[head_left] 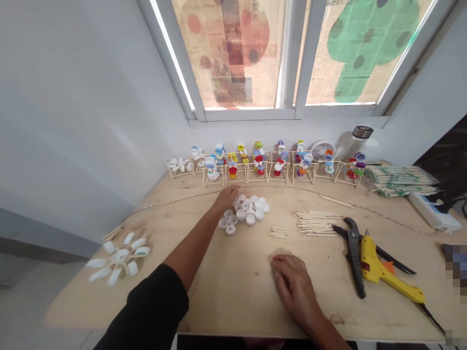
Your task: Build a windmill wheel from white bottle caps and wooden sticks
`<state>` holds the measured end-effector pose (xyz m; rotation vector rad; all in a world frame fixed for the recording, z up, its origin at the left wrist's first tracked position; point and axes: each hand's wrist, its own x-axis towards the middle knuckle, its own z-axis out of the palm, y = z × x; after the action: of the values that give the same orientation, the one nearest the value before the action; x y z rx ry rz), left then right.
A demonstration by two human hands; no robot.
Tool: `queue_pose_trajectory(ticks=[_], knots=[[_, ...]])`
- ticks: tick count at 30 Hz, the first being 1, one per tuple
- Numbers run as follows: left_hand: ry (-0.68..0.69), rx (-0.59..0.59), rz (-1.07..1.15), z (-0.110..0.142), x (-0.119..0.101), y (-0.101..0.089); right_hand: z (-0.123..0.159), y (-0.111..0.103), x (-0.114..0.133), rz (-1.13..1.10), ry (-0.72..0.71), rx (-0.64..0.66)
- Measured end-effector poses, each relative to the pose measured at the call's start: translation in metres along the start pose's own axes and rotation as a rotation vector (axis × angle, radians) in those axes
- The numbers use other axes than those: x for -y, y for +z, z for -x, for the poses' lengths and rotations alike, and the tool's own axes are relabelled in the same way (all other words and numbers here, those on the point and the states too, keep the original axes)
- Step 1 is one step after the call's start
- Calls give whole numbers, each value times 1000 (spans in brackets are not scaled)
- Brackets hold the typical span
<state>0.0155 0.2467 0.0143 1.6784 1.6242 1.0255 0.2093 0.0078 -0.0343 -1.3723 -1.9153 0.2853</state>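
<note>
My left hand [226, 196] reaches to the far side of a cluster of white bottle caps [250, 209], its fingers stretched out close to the caps and a thin cord. Whether the fingertips touch a cap is too small to tell. Some caps are joined in a small group [228, 222] at the near left. My right hand [295, 287] rests on the table, fingers loosely bent, thumb apart, with nothing visible in it. Short stick pieces [278, 232] lie just beyond it, and longer wooden sticks [316, 223] lie farther right.
A white cap wheel [120, 256] lies at left. Colourful cap wheels on stick frames [258, 165] line the wall. At right are a yellow glue gun [375, 262], black-handled cutters [353, 257], bagged sticks [399, 179], a power strip [434, 211], a fan [322, 150] and a bottle [355, 141].
</note>
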Motion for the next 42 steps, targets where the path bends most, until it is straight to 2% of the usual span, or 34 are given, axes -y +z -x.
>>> queue_pose_trajectory(ticks=[4,8,11,15,19,25,42], knots=[[-43,-60,129,33,-4,-17,1,1,-2,3,-12,-8],[-59,-109,230,89,-4,-37,2,3,-2,5,-21,-3],[-69,-143,286,133,5,-46,2,3,-2,7,-28,-8],[-141,-250,343,179,27,-45,4,4,-4,22,-54,-44],[-64,-230,228,209,42,-32,3,4,-6,34,-72,-63],[98,-212,58,222,44,-19,2,3,-3,41,-40,-31],[195,-183,-76,219,41,-17,5,2,-2,8,17,3]])
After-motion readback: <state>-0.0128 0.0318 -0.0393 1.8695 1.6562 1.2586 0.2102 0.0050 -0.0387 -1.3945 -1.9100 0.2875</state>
